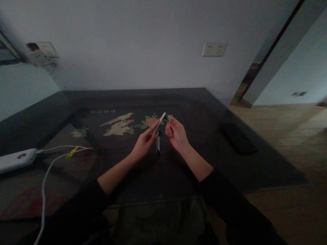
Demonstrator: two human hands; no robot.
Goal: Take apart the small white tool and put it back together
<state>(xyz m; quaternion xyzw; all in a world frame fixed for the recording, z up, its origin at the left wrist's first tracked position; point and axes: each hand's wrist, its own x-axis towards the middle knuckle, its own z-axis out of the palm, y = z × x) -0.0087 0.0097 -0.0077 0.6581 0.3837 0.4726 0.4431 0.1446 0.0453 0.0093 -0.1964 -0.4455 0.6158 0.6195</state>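
Note:
Near the middle of the dark table (159, 175), my left hand (145, 139) is closed around a thin, flat whitish object (162, 117), seen almost edge-on and tilted. Just to its right, my right hand (176, 133) is closed, thumb against curled fingers. A small dark and greenish-white piece (168, 117) shows at its fingertips, close to the flat object; its kind is too small to make out. Below the left fingers is a narrow black-and-white strip (158, 143); I cannot tell whether it hangs from the held object or rests on the table.
A white power strip (8, 162) with a white cable (44, 188) lies on the left. A dark flat rectangular object (238, 138) rests toward the table's right side. A bird-and-flower picture (119, 124) decorates the tabletop. Wall sockets (214, 49) are behind.

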